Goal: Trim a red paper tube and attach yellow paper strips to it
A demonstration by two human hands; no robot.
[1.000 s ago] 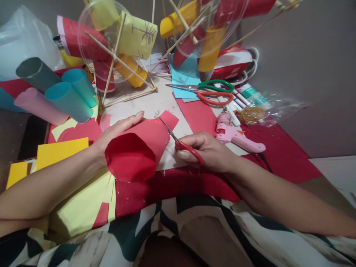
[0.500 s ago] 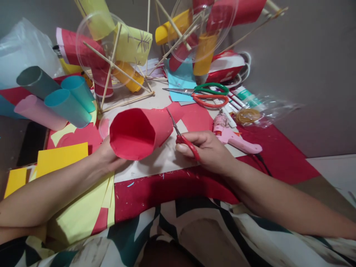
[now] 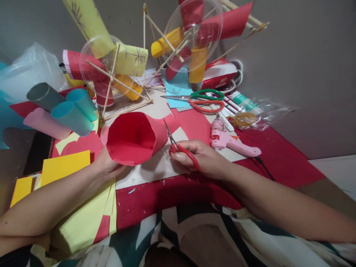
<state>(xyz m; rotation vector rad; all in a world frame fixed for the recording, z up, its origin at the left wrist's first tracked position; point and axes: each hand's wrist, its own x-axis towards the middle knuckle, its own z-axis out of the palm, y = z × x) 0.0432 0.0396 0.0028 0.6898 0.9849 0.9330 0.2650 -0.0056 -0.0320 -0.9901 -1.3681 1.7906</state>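
Note:
A red paper cone (image 3: 133, 154), wide mouth toward me, is held over the table by my left hand (image 3: 109, 163). That hand's fingers are mostly hidden behind and under the paper. My right hand (image 3: 194, 155) is closed on small red-handled scissors (image 3: 182, 151), thumb and fingers at the loops. Their blades point up and left at the cone's right edge; I cannot tell whether they are cutting into it. Beneath lies a white sheet (image 3: 155, 174), with red paper (image 3: 191, 124) behind it.
Stick-and-paper wheel models (image 3: 111, 78) stand at the back. Coloured paper tubes (image 3: 72, 118) and yellow sheets (image 3: 66, 165) are at left. Larger scissors (image 3: 205, 100), a pink glue gun (image 3: 233, 142) with a cord, and a plastic bag of rubber bands (image 3: 246, 118) lie at right.
The view has tilted and shifted a little, so the background sits lower. The cone's mouth turns slightly more toward me, and both hands keep their holds.

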